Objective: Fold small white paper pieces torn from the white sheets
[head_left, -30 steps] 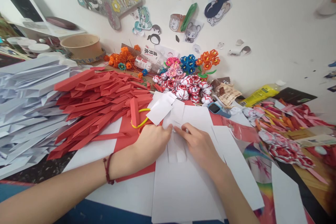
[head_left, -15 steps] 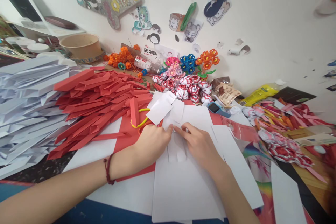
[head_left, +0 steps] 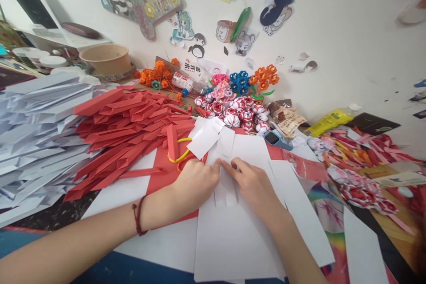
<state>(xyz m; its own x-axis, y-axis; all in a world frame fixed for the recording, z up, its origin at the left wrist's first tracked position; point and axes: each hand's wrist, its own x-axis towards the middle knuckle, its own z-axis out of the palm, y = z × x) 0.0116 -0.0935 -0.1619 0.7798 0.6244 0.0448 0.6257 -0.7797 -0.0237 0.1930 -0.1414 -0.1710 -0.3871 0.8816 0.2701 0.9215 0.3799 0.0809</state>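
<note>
Between my hands a small white paper strip [head_left: 226,188], creased lengthwise, lies on a larger sheet of white paper [head_left: 239,239]. My left hand [head_left: 196,182] is closed, its thumb and curled forefinger pressed at the strip's upper end. Facing it, my right hand [head_left: 254,186] bends its fingers together, with the forefinger's tip on the same strip's edge. The two hands' fingertips almost meet. Just above them are several loose white paper pieces [head_left: 205,138], and yellow-handled scissors [head_left: 181,153] rest partly under a folded red strip [head_left: 172,141].
Piles of folded red strips [head_left: 133,128] and folded white strips [head_left: 40,128] fill the left. Behind stand red-and-white paper flowers [head_left: 238,108], a plastic bottle [head_left: 186,82] and a tan bowl [head_left: 105,60]. A blue watch [head_left: 274,138] and a yellow bottle [head_left: 329,122] lie to the right.
The view has shifted slightly. Both hands stay at the white strip, with only a small change in the fingers.
</note>
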